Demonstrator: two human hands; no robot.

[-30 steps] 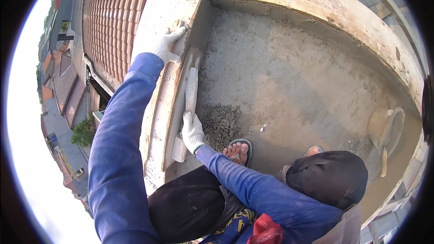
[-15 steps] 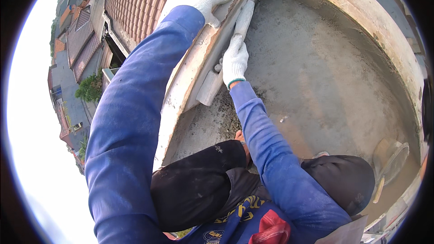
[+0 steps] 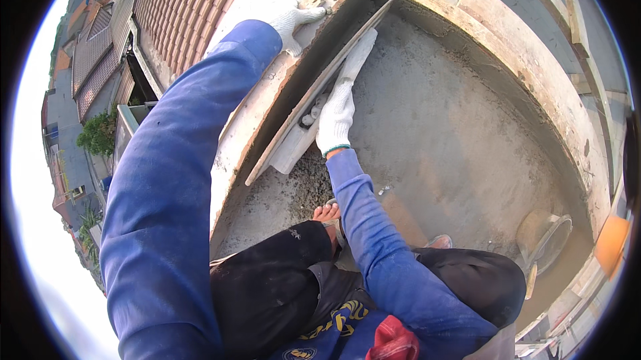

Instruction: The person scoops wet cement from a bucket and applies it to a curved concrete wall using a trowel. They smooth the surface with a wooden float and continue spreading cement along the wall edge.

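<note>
My right hand (image 3: 336, 118), in a white knit glove, is wrapped round the handle of a long plastering float (image 3: 359, 56). The float's thin board stands on edge along the low wall's inner face, slanting away so that a dark gap shows between them. Its working side is turned from view. My left hand (image 3: 292, 25), also gloved in white, rests on the pale top of the low wall (image 3: 244, 116), thumb and fingers apart. A small lump (image 3: 312, 2) lies beside its fingers; I cannot make out what it is.
Grey wet-looking cement (image 3: 441, 106) covers the floor inside a curved wall (image 3: 534, 46). A bucket (image 3: 544, 240) lies on the right, near an orange object (image 3: 611, 246). Loose mortar (image 3: 300, 176) lies near my bare foot (image 3: 326, 212). Beyond the wall are a tiled roof (image 3: 190, 10) and a drop.
The float's board has come away from the wall face and tilted, with my right hand still gripping it. My left hand stays on the wall top. The whole view has shifted slightly.
</note>
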